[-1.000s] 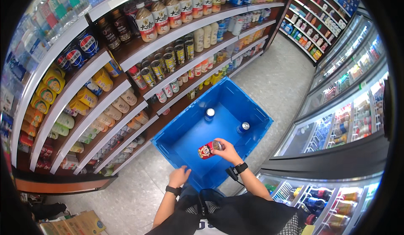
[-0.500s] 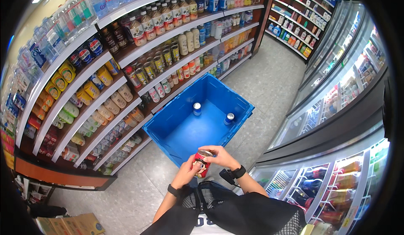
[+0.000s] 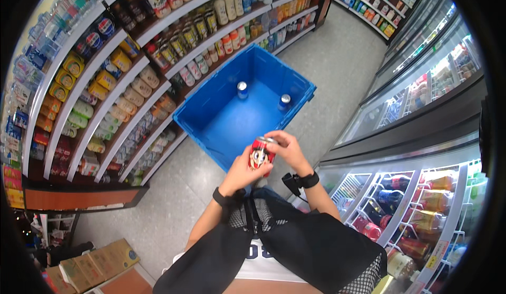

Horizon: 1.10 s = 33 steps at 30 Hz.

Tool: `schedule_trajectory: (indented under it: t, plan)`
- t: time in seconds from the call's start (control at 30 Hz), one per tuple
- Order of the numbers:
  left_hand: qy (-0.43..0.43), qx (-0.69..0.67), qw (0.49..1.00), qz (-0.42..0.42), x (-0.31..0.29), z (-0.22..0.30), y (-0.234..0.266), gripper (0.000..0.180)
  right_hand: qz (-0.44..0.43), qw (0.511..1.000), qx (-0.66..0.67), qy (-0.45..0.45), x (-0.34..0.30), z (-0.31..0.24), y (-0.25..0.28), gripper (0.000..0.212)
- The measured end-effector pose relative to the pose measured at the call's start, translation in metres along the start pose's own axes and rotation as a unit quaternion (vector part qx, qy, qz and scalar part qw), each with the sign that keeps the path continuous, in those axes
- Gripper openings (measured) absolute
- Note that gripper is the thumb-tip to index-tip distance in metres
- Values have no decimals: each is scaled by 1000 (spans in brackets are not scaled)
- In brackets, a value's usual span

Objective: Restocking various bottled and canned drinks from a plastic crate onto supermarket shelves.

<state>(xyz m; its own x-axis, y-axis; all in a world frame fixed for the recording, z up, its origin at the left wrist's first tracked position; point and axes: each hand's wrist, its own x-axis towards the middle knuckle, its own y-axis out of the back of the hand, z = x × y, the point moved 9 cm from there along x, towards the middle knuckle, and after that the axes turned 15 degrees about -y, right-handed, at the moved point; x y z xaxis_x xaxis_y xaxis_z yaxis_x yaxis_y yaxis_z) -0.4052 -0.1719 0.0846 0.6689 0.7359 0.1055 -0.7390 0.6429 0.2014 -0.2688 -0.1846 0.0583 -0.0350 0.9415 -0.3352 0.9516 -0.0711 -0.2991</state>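
A red drink can [image 3: 259,154] with a cartoon picture on its side is held between both hands, close in front of my body. My left hand [image 3: 243,172] wraps its lower left side, and my right hand [image 3: 288,149] grips it near the top from the right. Just beyond the can stands a blue plastic crate [image 3: 203,121], open at the top. Inside it are two small blue-and-silver cans: one can [image 3: 242,90] towards the back wall, and another can [image 3: 284,102] by the right wall.
Long store shelves [image 3: 153,36] of bottles and cans curve along the left and far side. Glass-doored coolers [image 3: 416,91] line the right, and an open-looking cooler rack of bottles [image 3: 406,204] is close at my right. Cardboard boxes [image 3: 100,262] lie at the lower left.
Both hands have risen in the picture with the red can, which now shows more of its cartoon side. The view has tilted, so crate and shelves sit higher.
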Motion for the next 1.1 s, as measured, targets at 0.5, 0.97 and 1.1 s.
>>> schedule_trajectory:
  t: [0.5, 0.97, 1.1]
  plan:
    - [33, 19, 999, 15, -33, -15, 46, 73, 44, 998, -38, 8, 1, 9, -51, 24]
    - [-6, 174, 980, 94, -109, -37, 214, 82, -47, 989, -141, -7, 67, 43, -231, 43]
    - [14, 197, 969, 147, -148, -43, 269, 79, -112, 983, -144, -36, 92, 58, -297, 50]
